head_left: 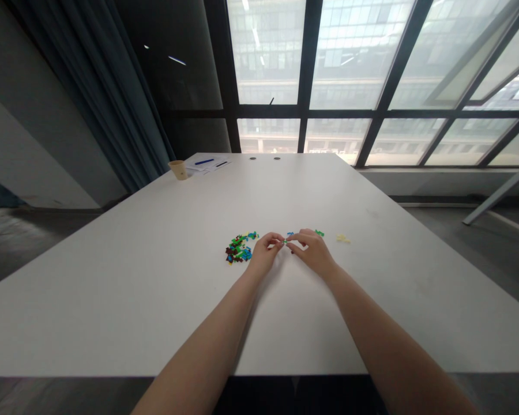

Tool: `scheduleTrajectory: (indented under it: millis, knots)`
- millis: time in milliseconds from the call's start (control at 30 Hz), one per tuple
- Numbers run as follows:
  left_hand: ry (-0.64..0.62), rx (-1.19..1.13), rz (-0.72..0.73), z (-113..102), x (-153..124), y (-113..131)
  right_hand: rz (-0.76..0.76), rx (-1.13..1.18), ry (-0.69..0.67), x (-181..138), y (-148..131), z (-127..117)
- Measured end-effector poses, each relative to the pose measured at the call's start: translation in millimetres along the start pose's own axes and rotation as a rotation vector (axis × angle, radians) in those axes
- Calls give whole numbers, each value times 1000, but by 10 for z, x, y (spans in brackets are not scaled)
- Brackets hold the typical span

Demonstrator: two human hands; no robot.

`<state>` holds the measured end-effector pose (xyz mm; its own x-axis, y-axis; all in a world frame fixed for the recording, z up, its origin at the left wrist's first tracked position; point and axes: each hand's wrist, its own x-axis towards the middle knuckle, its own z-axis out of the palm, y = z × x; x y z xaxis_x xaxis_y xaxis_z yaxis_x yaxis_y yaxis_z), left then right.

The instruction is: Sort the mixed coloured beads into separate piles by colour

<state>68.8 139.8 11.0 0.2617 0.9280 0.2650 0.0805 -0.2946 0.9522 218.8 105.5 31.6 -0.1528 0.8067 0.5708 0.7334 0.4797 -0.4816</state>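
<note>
Tiny brick is mid-table, pinched between my left hand and right hand, both sets of fingertips closed on it. Loose brick pile just beside my left hand, yellow bits near my right.

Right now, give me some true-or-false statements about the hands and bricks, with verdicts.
The left hand and right hand pinch one small piece between them. True.
The pile of coloured bricks lies right of the right hand. False: it lies left of the left hand.
A paper cup stands near the table's far left corner. True.
The yellow pieces sit in the cup. False: they lie on the table, right of the right hand.
</note>
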Motion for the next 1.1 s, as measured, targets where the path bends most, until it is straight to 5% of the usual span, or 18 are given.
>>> scheduleTrajectory:
  millis: [133,233,433,767,1100]
  knots:
    - [5,232,47,-52,-5,-15,28,-65,-12,24,88,-52]
    - [93,642,85,-165,-26,5,224,-239,35,4,314,-234]
    - [140,1179,-237,-301,-88,54,704,-563,-73,-128,722,-485]
    - [87,1133,-238,-319,-42,-44,579,-568,-75,-144,838,-278]
    - [119,1032,-122,-396,11,-149,591,-440,158,-94,782,-365]
